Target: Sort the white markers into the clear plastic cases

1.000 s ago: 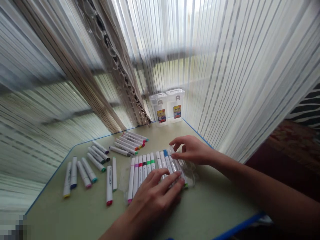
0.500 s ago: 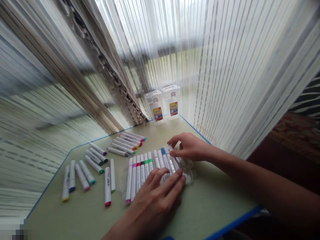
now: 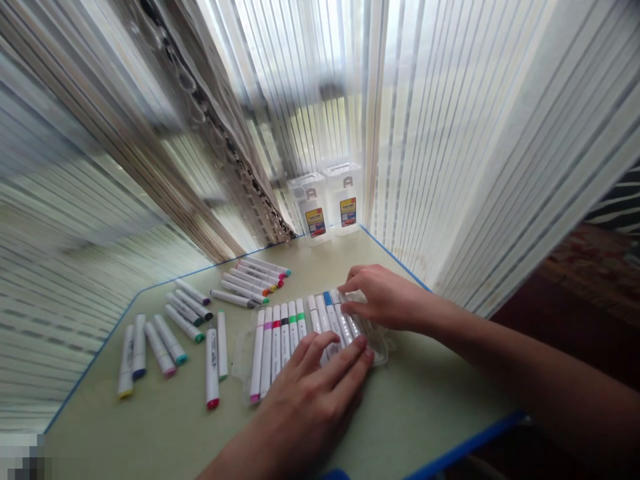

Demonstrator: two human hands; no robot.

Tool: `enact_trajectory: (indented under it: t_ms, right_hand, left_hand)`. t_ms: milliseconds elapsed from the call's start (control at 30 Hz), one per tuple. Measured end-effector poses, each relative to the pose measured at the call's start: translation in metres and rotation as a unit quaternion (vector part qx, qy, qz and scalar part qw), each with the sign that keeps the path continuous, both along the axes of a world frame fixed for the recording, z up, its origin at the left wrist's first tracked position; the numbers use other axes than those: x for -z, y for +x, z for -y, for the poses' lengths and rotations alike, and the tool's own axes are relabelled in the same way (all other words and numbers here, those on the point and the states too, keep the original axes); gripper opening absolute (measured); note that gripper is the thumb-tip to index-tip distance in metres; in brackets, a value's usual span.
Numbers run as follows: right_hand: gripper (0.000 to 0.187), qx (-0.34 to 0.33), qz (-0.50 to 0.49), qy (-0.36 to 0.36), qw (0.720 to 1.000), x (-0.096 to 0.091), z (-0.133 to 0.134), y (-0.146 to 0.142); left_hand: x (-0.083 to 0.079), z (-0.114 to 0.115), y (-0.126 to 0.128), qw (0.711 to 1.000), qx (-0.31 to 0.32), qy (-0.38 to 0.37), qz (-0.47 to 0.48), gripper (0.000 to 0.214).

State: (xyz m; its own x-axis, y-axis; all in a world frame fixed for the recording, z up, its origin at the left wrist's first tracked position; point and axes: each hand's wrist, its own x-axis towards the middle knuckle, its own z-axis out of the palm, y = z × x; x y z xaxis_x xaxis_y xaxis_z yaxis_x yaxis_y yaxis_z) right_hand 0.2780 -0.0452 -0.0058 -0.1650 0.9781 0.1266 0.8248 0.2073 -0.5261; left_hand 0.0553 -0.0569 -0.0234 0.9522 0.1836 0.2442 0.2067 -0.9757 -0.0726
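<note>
A clear plastic case lies open on the table, with a row of white markers in it. Their coloured bands include pink, red, black, green and blue. My left hand rests over the lower ends of the markers, fingers stretched out and fingertips near the case's right part. At the upper right of the row, my right hand has its thumb and forefinger around the top end of a white marker, which sits among the others in the case. The lower parts of several markers are hidden under my left hand.
Loose markers with coloured ends lie in groups on the left of the table, and another group lies behind the case. Two clear boxes with labels stand at the back corner. String curtains hang along the table's edges.
The view has shifted slightly, so the loose markers appear a little further left. Both hands stay almost where they were on the case, with the right thumb and forefinger still at the same marker.
</note>
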Motion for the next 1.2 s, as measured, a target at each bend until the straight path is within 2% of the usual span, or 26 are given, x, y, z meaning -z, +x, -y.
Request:
enact_trajectory:
  t_ms: [100, 200, 667, 1033, 1200]
  right_hand:
    - [0.031, -0.002, 0.035, 0.015, 0.999, 0.002, 0.0, 0.003]
    - [0.037, -0.003, 0.029, 0.01, 1.0, 0.004, -0.001, 0.005]
    - [0.031, -0.015, 0.014, 0.009, 1.0, 0.005, -0.002, 0.007]
    - [0.032, -0.001, 0.016, -0.008, 1.0, 0.001, -0.001, 0.004]
    - [0.033, 0.006, 0.005, -0.023, 1.0, 0.0, 0.001, 0.003]
  left_hand:
    - [-0.001, 0.0, 0.0, 1.0, 0.0, -0.007, -0.003, 0.045]
    - [0.0, -0.001, 0.0, 1.0, -0.004, -0.013, -0.002, 0.045]
    - [0.01, -0.007, -0.002, 0.998, 0.018, -0.038, 0.039, 0.044]
    - [0.011, -0.008, -0.002, 0.997, 0.014, -0.054, 0.05, 0.042]
    - [0.006, -0.006, -0.002, 0.997, 0.014, -0.06, 0.048, 0.04]
